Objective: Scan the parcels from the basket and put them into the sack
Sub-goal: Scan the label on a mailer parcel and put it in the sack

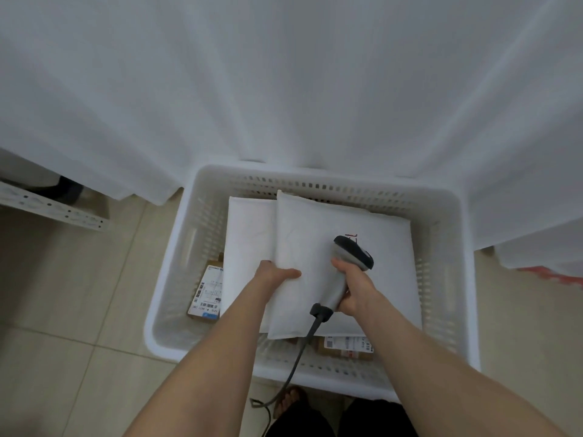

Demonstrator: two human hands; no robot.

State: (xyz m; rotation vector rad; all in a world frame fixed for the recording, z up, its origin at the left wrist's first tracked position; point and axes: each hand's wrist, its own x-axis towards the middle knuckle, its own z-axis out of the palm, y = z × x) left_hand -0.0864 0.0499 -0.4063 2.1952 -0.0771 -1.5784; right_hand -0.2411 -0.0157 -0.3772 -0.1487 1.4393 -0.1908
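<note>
Head view, lower centre: pinching the left edge of the top padded parcel [303,234] with the left hand [274,273], thumb on top, parcel lying in the basket [449,216] upon others. Gripping the scanner [348,260] with the right hand [358,290], fingers wrapped round its handle, just above the parcel. Probably handling light, soft, bendy; holding along an edge seeming safest.

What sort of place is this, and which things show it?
Probably a parcel sorting room: a white basket of padded mailers and labelled boxes, with a corded barcode scanner in the right hand.
</note>
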